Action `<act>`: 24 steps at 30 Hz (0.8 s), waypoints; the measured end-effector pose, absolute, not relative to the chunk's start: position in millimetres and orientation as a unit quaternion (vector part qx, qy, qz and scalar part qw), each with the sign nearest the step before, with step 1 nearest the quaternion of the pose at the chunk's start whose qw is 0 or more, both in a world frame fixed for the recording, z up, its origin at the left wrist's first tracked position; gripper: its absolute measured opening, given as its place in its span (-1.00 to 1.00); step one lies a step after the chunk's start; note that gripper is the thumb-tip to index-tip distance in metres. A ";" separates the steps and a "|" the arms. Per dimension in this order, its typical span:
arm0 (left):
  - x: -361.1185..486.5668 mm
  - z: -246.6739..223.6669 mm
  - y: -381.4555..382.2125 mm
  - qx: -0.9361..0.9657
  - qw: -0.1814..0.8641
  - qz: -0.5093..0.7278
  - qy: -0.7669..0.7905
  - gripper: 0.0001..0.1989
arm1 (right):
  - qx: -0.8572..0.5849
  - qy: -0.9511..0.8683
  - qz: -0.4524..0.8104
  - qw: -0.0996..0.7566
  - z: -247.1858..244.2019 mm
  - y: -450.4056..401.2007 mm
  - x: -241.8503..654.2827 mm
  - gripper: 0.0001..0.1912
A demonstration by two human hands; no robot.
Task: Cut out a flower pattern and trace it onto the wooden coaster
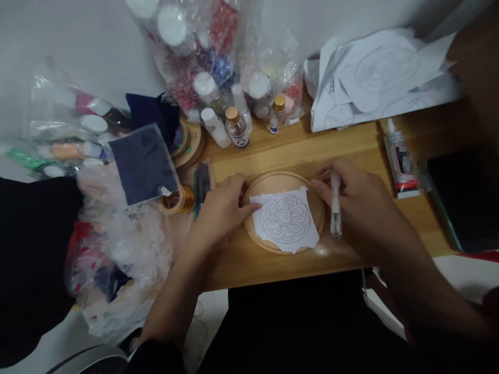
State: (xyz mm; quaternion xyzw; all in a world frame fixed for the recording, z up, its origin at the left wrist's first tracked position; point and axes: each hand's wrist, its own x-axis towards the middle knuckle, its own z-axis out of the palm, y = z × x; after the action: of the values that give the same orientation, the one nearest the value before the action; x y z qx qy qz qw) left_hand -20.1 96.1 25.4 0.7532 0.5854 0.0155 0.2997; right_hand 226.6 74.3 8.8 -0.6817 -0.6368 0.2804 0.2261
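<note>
A round wooden plate (283,182) with a raised rim lies on the table in front of me. On it rests a torn piece of white paper (286,221) printed with a flower outline and a spiral centre. My left hand (230,202) grips the plate's left rim, its thumb reaching to the paper's edge. At the right rim, my right hand (346,189) holds a clear-barrelled pen (336,210), which hangs down between the fingers. That hand's thumb and fingertips are at the plate's upper right edge.
Behind the plate stand small glass bottles (237,128) and bags of bead jars (218,57). Paper patterns (382,78) lie back right, with a glue tube (401,158) and a dark tablet-like slab (465,200) nearer. Left are dark fabric (144,163), a wire spool (177,201) and plastic bags (125,249).
</note>
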 end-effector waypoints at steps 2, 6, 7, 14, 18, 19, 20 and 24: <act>-22.4 22.5 96.7 0.753 0.317 0.031 0.576 -0.71 | -0.688 -0.623 0.261 0.266 5.9 78.2 221.8 -0.79; -26.4 18.9 94.4 0.749 0.331 0.060 0.570 -0.67 | -0.637 -0.607 0.314 0.357 0.4 81.3 221.0 -0.73; -27.0 18.4 93.6 0.749 0.332 0.067 0.569 -0.66 | -0.617 -0.620 0.338 0.348 -0.1 80.9 222.2 -0.71; -29.7 16.2 91.7 0.751 0.341 0.082 0.560 -0.66 | -0.539 -0.717 0.378 0.231 -2.6 79.6 226.2 -0.70; -32.0 13.3 92.0 0.753 0.343 0.087 0.555 -0.65 | -0.519 -0.737 0.379 0.209 -6.8 82.2 228.9 -0.75; -32.4 12.6 92.1 0.753 0.344 0.087 0.554 -0.65 | -0.512 -0.739 0.386 0.207 -7.3 82.8 229.8 -0.75; -32.9 12.0 92.2 0.753 0.345 0.088 0.554 -0.64 | -0.506 -0.740 0.393 0.205 -7.4 83.2 230.6 -0.73; -33.5 11.5 91.9 0.747 0.351 0.090 0.557 -0.61 | -0.488 -0.749 0.402 0.199 -5.2 84.3 231.3 -0.71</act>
State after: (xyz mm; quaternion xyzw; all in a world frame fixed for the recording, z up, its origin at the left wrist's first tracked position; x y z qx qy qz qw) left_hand -33.5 91.9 11.5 0.7468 0.5574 0.0903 0.3513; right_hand 231.3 84.3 -5.2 -0.4885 -0.7487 0.4017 0.1988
